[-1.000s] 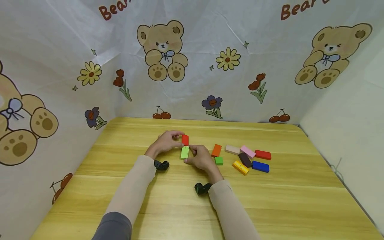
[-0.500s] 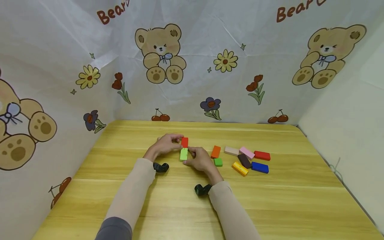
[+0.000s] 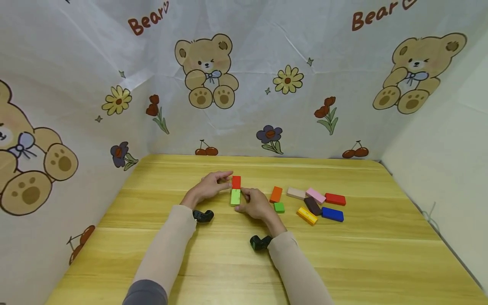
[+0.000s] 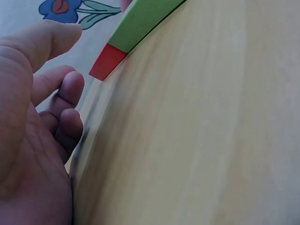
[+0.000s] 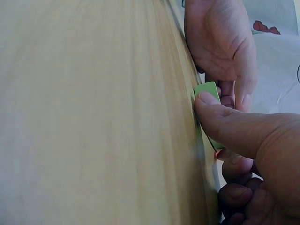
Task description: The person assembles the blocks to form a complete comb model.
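A red block and a light green block lie end to end on the table, touching. My right hand pinches the light green one from the right, thumb on its near end and index finger by its far end. In the right wrist view that thumb presses on the end face of the green block. Left of the red block is my left hand, its thumb and fingers apart. The left wrist view has a gap between these fingers and the red block.
Right of my right hand lie an orange block and a small green block. Farther right are beige, pink, dark brown, yellow, blue and red blocks. A patterned cloth backs the table.
My left hand has let go of the red block and drawn slightly left. My right hand keeps its hold on the light green block. The head view has shifted a little.
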`<state>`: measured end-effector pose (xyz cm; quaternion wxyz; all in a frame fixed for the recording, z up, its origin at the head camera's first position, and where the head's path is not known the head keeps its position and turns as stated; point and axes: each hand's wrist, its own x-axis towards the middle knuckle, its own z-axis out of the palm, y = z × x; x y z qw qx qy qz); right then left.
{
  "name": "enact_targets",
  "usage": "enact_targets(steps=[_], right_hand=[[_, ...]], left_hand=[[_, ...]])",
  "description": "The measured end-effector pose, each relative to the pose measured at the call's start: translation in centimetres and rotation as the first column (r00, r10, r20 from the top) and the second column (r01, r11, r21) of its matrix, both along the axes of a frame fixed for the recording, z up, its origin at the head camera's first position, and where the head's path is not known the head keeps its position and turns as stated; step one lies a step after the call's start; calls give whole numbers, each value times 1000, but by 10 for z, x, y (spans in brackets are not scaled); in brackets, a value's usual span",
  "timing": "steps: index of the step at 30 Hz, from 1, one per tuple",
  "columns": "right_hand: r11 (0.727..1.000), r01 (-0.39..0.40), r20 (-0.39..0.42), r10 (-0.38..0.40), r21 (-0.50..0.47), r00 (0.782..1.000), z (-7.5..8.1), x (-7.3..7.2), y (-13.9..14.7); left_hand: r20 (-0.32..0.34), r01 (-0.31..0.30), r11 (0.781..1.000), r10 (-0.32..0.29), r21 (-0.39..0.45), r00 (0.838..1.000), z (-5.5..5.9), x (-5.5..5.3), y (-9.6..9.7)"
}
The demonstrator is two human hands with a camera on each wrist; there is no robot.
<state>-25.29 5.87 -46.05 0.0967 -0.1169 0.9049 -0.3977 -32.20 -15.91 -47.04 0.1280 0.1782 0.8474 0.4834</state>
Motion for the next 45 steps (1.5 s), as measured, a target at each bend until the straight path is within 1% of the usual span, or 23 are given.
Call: enact_targets(steps=[3, 6, 9, 15, 18, 21, 23, 25, 29, 32, 35, 40, 42, 45], right_hand=[[1000, -8, 2, 8, 4, 1000, -1, 1, 1], [1000, -13, 4, 13, 8, 1000, -1, 2, 3], [1000, -12, 9, 12, -2, 1000, -1, 4, 6], [999, 2, 19, -1, -38, 1000, 0, 7, 8], [998, 14, 31, -13, -55, 999, 2, 8, 8], [997, 26, 34, -24, -71, 999, 4, 8, 9], [996, 25, 18, -23, -86, 1000, 6, 7, 12], [995, 13, -10, -14, -98, 1000, 9, 6, 15], [992, -7, -69, -1, -124, 998, 15, 2, 23], [993, -26, -120, 12, -117, 993, 20, 1, 30], [995, -30, -189, 12, -92, 982, 29, 1, 38], [999, -24, -322, 14, -28, 947, 42, 3, 55], [1000, -22, -346, 18, -8, 938, 45, 3, 62], [1000, 1, -341, 2, 8, 940, 46, 2, 71]], left_hand=[[-15, 14, 999, -13, 31, 1000, -2, 3, -1], [-34, 28, 999, -27, 44, 999, -4, 7, -1], [-40, 29, 998, -27, 60, 999, -5, 12, -1], [-78, 33, 994, -24, 105, 997, -5, 18, -1], [-120, 40, 995, -29, 91, 992, -5, 21, -2], [-164, 62, 996, -51, 60, 985, -4, 24, 0], [-186, 72, 996, -63, 45, 981, -3, 25, 1], [-197, 72, 996, -61, 49, 978, -4, 26, 2], [-197, 65, 996, -51, 67, 979, -6, 25, 0], [-196, 66, 996, -52, 65, 979, -9, 25, -2], [-196, 77, 995, -65, 56, 978, -10, 25, -4], [-175, 105, 993, -94, 52, 980, -10, 25, -3], [-167, 103, 993, -93, 50, 982, -10, 25, -2], [-159, 100, 994, -92, 40, 983, -10, 26, -1]])
